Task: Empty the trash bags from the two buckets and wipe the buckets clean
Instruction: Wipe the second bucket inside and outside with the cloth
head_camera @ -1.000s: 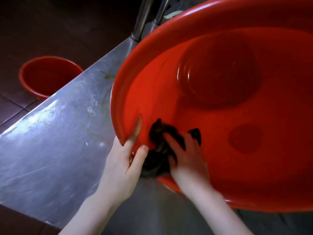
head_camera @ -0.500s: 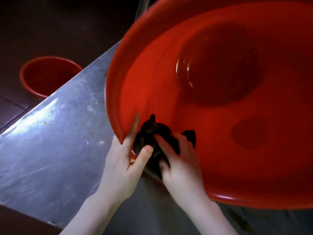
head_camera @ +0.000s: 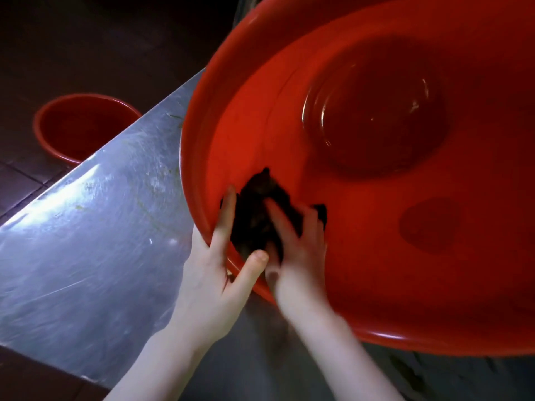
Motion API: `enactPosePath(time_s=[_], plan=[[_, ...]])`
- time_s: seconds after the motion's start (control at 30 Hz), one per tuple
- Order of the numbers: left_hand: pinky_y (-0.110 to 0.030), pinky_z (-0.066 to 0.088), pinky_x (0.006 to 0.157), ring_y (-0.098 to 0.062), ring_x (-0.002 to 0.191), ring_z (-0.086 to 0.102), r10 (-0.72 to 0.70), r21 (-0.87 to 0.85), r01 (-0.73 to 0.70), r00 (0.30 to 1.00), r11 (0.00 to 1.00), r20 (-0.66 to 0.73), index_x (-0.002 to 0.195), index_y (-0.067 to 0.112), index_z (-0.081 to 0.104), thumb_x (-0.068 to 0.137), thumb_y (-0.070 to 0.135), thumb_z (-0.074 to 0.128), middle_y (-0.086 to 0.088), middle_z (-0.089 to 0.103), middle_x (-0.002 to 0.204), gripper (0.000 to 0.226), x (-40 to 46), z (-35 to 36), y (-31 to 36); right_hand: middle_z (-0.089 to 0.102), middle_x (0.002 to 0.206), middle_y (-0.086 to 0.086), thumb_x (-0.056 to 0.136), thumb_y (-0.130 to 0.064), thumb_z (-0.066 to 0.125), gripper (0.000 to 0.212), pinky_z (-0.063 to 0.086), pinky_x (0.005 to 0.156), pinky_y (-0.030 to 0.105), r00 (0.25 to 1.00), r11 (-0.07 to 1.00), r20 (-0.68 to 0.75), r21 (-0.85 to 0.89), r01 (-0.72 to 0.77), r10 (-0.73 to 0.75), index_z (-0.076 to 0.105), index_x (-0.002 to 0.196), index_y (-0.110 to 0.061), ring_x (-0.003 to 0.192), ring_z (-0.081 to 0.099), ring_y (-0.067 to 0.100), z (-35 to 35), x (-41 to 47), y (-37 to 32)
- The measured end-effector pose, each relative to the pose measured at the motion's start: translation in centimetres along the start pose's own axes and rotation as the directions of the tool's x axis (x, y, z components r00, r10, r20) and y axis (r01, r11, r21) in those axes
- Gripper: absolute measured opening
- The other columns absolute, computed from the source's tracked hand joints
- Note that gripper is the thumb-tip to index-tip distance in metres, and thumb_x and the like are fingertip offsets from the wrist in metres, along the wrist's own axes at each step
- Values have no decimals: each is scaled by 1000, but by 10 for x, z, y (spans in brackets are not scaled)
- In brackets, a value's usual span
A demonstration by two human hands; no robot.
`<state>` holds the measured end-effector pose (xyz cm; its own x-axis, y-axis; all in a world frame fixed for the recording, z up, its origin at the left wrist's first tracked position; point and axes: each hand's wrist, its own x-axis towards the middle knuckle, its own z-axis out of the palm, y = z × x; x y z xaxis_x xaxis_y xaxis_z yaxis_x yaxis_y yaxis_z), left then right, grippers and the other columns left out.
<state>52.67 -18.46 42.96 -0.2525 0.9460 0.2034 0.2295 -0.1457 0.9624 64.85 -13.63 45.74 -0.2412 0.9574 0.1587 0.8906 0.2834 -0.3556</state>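
A large red bucket point(head_camera: 390, 256) lies tilted toward me over the steel counter, its inside facing the camera. My left hand point(head_camera: 214, 273) grips its near-left rim, with fingers inside and thumb reaching toward the cloth. A dark cloth point(head_camera: 257, 209) is pressed against the inner wall just inside that rim. My right hand point(head_camera: 292, 256) lies on the cloth with fingers spread and blurred by motion. A second red bucket point(head_camera: 84, 125) stands on the floor at the far left, and nothing shows inside it.
The steel counter point(head_camera: 95, 227) runs from lower left to upper middle, scratched and with small stains. Dark tiled floor point(head_camera: 26, 180) lies beyond its left edge. Below the bucket at lower right is a dark wet surface point(head_camera: 434, 377).
The cloth and my right hand have slid left and up along the inner wall, closer to my left hand. The bucket has tipped a little more toward me and to the left.
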Motion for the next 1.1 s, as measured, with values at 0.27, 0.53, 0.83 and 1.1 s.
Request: enactPosePath(time_s=[0.27,0.53,0.83,1.1], plan=[[-19,49,79,-24,116,54,-21,-59,21,1000,998,0,142,65,10,81,62,49,26,15,155,73,-4,-2,7,30,144,11,95,-30,43,51,25,110,57,911,880,-49,-244,-408,409,34,144,-43,134,30,36,1,117,41],[-33,40,109,-12,135,35,368,445,-317,929,838,-31,138,33,51,81,36,61,-12,18,148,57,55,-69,60,18,152,15,98,-19,40,54,23,105,61,925,832,-43,-422,-360,378,29,146,-40,137,20,39,6,135,53],[-31,46,65,-18,77,49,353,558,-412,910,721,216,147,30,41,76,6,56,-12,50,110,76,95,-71,83,35,141,11,99,-22,33,42,25,105,59,951,705,-40,-662,-256,307,47,135,-38,130,31,37,-48,114,103],[-8,44,64,-6,66,55,-41,214,27,997,976,64,139,66,22,85,9,62,4,60,96,88,26,-37,48,33,143,13,98,-25,41,37,23,107,59,955,661,-18,-718,-218,295,49,133,-35,134,27,37,-52,135,93]])
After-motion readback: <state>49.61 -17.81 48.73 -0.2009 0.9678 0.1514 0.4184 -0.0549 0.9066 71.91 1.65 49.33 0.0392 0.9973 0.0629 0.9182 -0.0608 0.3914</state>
